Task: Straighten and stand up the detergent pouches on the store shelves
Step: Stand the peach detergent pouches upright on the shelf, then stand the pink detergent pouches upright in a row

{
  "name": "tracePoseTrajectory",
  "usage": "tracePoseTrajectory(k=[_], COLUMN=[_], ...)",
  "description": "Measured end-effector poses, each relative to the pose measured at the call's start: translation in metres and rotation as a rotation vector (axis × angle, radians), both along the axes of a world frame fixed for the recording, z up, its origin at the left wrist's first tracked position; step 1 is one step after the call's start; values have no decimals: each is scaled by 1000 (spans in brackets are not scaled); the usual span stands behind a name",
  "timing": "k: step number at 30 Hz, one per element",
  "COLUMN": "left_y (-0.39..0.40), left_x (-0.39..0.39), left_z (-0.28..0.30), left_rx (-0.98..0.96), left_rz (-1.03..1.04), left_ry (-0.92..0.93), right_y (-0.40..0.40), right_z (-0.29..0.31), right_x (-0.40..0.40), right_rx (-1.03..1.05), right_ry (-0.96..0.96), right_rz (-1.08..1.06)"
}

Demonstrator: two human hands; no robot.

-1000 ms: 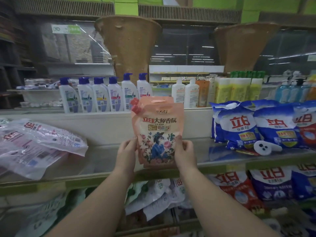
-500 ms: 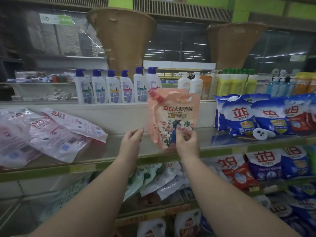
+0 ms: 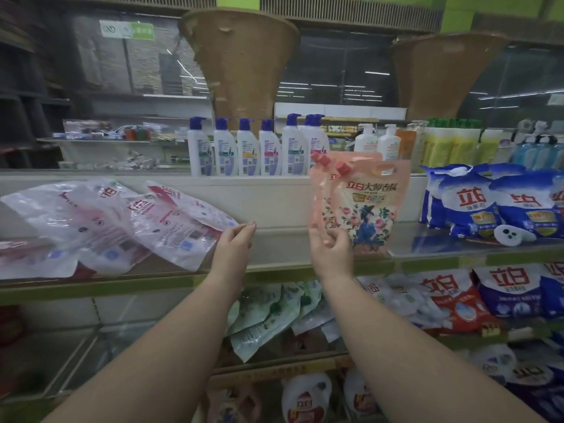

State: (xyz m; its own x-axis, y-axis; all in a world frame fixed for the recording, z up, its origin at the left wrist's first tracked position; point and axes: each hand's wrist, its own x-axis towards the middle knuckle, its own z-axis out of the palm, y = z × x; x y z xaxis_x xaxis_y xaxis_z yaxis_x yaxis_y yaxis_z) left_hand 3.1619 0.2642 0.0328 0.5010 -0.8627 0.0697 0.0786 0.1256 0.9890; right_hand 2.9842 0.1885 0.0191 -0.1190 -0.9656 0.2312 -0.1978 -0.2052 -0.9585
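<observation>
Two pink floral detergent pouches (image 3: 372, 203) with red caps stand upright on the glass shelf (image 3: 274, 239), one close behind the other. My right hand (image 3: 331, 253) pinches their lower left corner with curled fingers. My left hand (image 3: 235, 248) hovers above the shelf, fingers relaxed and holding nothing, just right of a heap of white-and-pink pouches (image 3: 171, 221) that lie flat and overlapping at the shelf's left end.
Blue detergent bags (image 3: 470, 206) and a small white device (image 3: 509, 235) fill the shelf's right end. Pump bottles (image 3: 250, 154) line the ledge behind. On the shelf below lie slumped green-white pouches (image 3: 268, 315) and red and blue bags (image 3: 457, 300).
My left hand let go of the pink pouch and moved left toward the fallen white pouches. The pink pouch went down onto the shelf at the right, my right hand staying on it.
</observation>
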Motion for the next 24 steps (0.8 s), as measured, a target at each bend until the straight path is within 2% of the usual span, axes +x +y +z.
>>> tracePoseTrajectory(k=[10, 24], left_y=[31, 41], left_x=[44, 105], left_z=[-5, 2], left_rx=[-19, -1], left_rz=[42, 183], left_ry=[0, 28], right_y=[23, 14], right_z=[-9, -5], right_x=[52, 131], right_rx=[11, 21], right_ry=[-4, 15], right_rz=[40, 242])
